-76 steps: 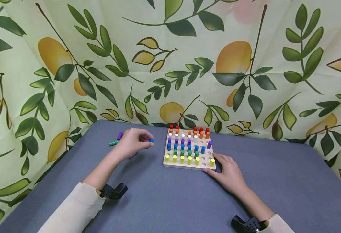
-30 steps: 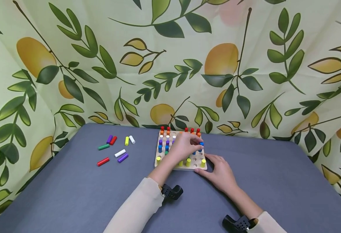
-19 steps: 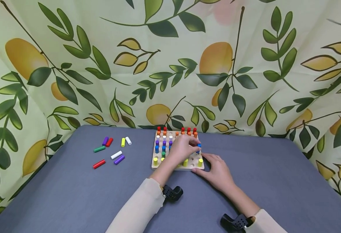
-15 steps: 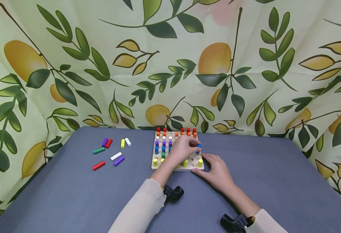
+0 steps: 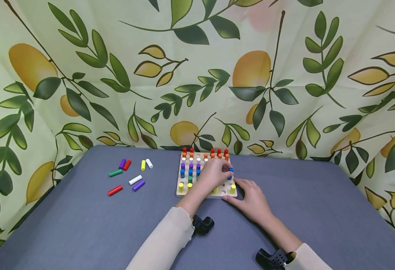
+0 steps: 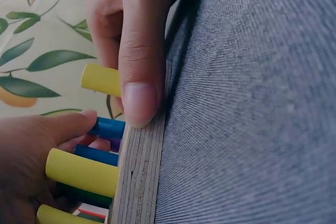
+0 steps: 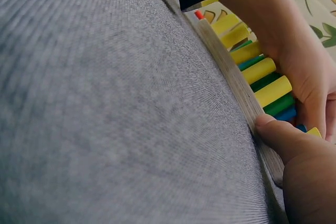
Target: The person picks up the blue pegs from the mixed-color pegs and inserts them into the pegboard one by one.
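My left hand reaches over the wooden pegboard, thumb and fingertips around a blue peg near its right edge. In the left wrist view, that blue peg stands against the board, the thumb at its outer end. My right hand grips the board's near right corner, thumb on the front edge, as the right wrist view shows with the thumb. Rows of red, orange, white, purple, blue, green and yellow pegs stand in the board, and my left hand hides several.
Loose pegs lie left of the board: a green peg, a yellow peg, plus two each of red, white and purple. A grey cloth covers the table, and a leaf-patterned curtain hangs behind.
My left hand has carried the blue peg rightward from beside the loose pegs to the board's right side, where the peg has gone lower. My right hand has stayed on the corner.
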{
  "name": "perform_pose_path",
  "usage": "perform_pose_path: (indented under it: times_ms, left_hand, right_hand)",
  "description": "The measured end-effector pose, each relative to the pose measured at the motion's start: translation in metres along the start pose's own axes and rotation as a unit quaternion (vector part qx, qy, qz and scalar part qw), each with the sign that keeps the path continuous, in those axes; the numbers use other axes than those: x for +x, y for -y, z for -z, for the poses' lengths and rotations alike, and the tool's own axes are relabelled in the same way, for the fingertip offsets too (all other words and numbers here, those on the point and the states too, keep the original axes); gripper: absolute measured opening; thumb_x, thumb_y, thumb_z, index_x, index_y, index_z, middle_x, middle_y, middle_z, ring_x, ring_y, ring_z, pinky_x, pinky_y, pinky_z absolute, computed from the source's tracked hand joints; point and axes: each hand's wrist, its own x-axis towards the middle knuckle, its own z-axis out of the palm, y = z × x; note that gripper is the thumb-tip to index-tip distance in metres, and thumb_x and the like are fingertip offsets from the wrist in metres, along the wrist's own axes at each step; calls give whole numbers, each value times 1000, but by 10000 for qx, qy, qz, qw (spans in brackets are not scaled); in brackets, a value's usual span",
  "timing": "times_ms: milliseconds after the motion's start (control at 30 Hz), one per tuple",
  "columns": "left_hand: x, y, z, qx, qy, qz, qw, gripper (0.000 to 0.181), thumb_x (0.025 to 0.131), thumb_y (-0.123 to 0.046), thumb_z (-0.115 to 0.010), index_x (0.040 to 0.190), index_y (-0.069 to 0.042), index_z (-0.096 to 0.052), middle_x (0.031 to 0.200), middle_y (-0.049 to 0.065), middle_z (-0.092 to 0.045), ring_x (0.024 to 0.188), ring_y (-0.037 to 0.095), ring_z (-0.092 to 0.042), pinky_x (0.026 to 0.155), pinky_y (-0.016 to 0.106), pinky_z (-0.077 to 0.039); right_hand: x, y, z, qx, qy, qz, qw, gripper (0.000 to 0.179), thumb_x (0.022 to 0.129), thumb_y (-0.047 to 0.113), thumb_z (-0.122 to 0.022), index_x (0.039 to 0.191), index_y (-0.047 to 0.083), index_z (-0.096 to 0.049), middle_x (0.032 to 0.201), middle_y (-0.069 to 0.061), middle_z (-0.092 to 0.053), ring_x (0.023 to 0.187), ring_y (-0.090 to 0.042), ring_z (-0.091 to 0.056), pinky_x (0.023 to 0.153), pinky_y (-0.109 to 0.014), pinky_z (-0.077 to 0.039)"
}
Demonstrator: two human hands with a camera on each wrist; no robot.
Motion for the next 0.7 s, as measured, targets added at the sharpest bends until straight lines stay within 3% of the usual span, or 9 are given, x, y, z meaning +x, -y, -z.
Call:
perform_pose_path:
  times_ms: [200, 367, 533, 700]
  left_hand:
    - [-1, 1, -2, 290, 24, 77, 9995, 11, 88, -23, -79, 97, -16, -79, 86, -5, -77, 83, 8, -68, 74, 24, -51]
    - [-4, 0, -1, 648, 81, -5, 9979, 13, 88, -24, -79, 98, -17, -79, 88, -6, -77, 85, 10, -69, 72, 26, -51]
    - [-8, -6, 6, 923, 211, -24, 9955, 24, 91, -30, -77, 110, -17, -78, 104, -4, -78, 98, 15, -71, 82, 32, -56]
    - [-19, -14, 22, 594, 318, 170, 9976, 35, 96, -34, -70, 126, -17, -73, 126, -1, -73, 117, 18, -68, 92, 37, -56]
  right_hand:
    - [-1, 1, -2, 16, 5, 52, 10000, 74, 81, 50, -81, 134, 2, -64, 132, -16, -68, 127, -37, -59, 104, -58, -47]
    - [-2, 0, -1, -25, -41, 93, 9999, 72, 81, 48, -81, 133, 2, -64, 130, -16, -68, 126, -37, -59, 103, -58, -47]
    - [1, -1, 4, 38, 157, 112, 9998, 71, 84, 50, -78, 135, 3, -63, 132, -16, -67, 127, -38, -58, 104, -58, -47]
    - [6, -14, 25, -65, 874, 291, 9957, 76, 85, 55, -75, 139, 4, -60, 136, -17, -64, 130, -38, -57, 106, -59, -45]
